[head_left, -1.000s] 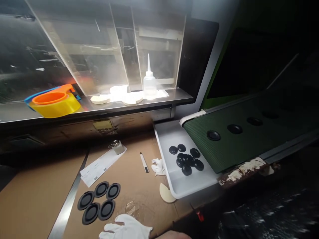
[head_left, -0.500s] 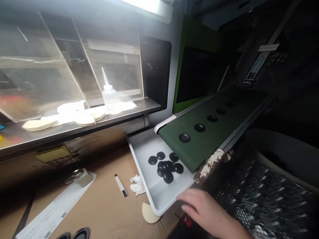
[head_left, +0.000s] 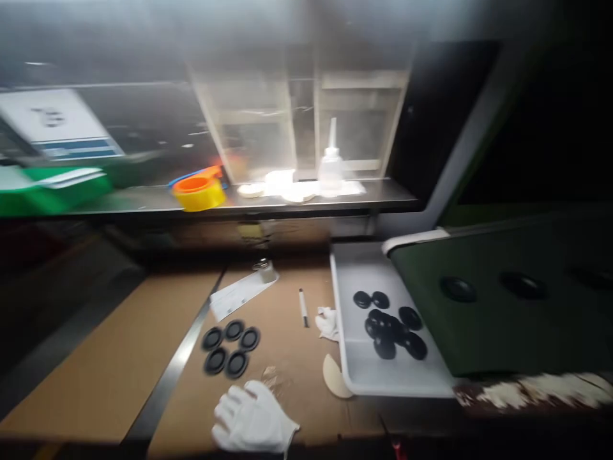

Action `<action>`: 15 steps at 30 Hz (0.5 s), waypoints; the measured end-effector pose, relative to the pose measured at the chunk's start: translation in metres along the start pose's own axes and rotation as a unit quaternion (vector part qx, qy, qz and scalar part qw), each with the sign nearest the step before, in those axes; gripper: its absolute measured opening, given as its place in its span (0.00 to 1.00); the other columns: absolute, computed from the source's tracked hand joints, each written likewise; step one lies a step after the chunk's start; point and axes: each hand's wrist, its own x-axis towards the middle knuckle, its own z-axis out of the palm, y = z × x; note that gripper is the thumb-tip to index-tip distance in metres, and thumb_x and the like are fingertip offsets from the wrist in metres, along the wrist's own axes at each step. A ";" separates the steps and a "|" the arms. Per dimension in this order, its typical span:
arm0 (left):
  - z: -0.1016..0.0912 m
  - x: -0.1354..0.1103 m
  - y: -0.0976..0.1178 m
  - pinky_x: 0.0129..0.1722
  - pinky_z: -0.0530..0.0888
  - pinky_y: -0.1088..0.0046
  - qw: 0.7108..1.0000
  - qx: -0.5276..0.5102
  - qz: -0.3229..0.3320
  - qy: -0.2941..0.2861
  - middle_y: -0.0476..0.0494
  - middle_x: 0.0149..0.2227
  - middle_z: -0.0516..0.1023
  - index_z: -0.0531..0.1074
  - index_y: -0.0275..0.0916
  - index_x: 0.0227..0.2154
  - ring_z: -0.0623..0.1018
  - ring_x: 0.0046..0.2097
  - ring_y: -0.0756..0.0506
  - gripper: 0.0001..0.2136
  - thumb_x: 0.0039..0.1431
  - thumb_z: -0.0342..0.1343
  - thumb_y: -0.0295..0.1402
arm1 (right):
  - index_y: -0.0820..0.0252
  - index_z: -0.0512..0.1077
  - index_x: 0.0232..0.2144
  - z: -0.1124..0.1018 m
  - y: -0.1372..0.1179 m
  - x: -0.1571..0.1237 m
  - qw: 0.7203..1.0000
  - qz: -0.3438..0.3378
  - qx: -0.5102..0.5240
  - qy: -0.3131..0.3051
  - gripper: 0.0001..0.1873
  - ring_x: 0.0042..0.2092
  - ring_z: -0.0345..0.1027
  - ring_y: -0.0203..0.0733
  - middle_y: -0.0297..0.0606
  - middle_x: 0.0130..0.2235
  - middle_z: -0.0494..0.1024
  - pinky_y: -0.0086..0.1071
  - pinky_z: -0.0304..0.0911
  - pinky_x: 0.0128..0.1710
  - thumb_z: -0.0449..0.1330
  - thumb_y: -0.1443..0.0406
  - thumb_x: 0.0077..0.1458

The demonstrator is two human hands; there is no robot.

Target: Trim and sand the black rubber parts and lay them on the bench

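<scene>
Neither of my hands shows in the head view now. A white glove (head_left: pixel 253 418) lies on the cardboard-covered table at the lower middle, fingers pointing left, with no arm visible at its cuff. Just above it sit several round black parts with raised rims (head_left: pixel 237 363), loosely grouped. More black round parts (head_left: pixel 385 347) lie heaped in a white tray (head_left: pixel 345 364) to the right. On the green conveyor belt (head_left: pixel 431 345) are more of them, such as a black disc (head_left: pixel 458 289), blurred by motion.
A marker-like stick (head_left: pixel 303 308), crumpled white cloth (head_left: pixel 327 323), cream pad (head_left: pixel 334 377) and paper strip (head_left: pixel 239 295) lie on the table. The metal shelf behind holds a squeeze bottle (head_left: pixel 331 174), tape rolls (head_left: pixel 200 195) and a green bin (head_left: pixel 62 191).
The view has swung left, bringing the black parts on the table and the glove into sight. My bare right hand, earlier near the tray's front corner, has left the view.
</scene>
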 end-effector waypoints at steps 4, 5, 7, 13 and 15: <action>-0.012 -0.010 -0.018 0.45 0.69 0.63 0.986 -0.065 -0.058 0.143 0.41 0.47 0.68 0.65 0.39 0.45 0.69 0.47 0.46 0.15 0.59 0.44 0.39 | 0.40 0.70 0.40 0.037 -0.021 0.007 0.993 -0.107 0.012 -0.049 0.15 0.51 0.62 0.48 0.31 0.38 0.75 0.37 0.63 0.41 0.50 0.52 0.51; -0.017 -0.014 -0.022 0.46 0.69 0.63 0.978 -0.077 -0.073 0.179 0.42 0.47 0.68 0.66 0.39 0.45 0.69 0.47 0.46 0.16 0.60 0.40 0.39 | 0.39 0.69 0.42 0.038 -0.021 0.007 0.991 -0.125 0.013 -0.055 0.16 0.52 0.61 0.46 0.32 0.39 0.75 0.37 0.62 0.42 0.49 0.54 0.52; -0.026 -0.025 -0.030 0.47 0.68 0.62 0.958 -0.097 -0.102 0.248 0.42 0.47 0.68 0.67 0.39 0.45 0.69 0.48 0.45 0.17 0.61 0.37 0.39 | 0.42 0.67 0.47 0.036 -0.019 0.006 0.985 -0.161 0.012 -0.066 0.18 0.54 0.59 0.43 0.35 0.42 0.74 0.35 0.60 0.47 0.49 0.57 0.53; -0.024 -0.085 -0.053 0.48 0.67 0.61 0.902 -0.131 -0.175 0.372 0.41 0.49 0.67 0.65 0.39 0.47 0.68 0.49 0.45 0.18 0.60 0.39 0.41 | 0.47 0.63 0.51 0.045 -0.036 0.006 0.964 -0.256 0.005 -0.074 0.21 0.58 0.53 0.42 0.34 0.52 0.67 0.39 0.51 0.55 0.48 0.64 0.54; -0.011 -0.104 -0.059 0.48 0.67 0.61 0.904 -0.132 -0.187 0.362 0.42 0.49 0.67 0.66 0.38 0.46 0.68 0.49 0.44 0.18 0.60 0.39 0.41 | 0.45 0.62 0.52 0.052 -0.040 0.006 0.962 -0.267 -0.001 -0.065 0.22 0.58 0.51 0.42 0.30 0.53 0.66 0.41 0.49 0.57 0.46 0.66 0.55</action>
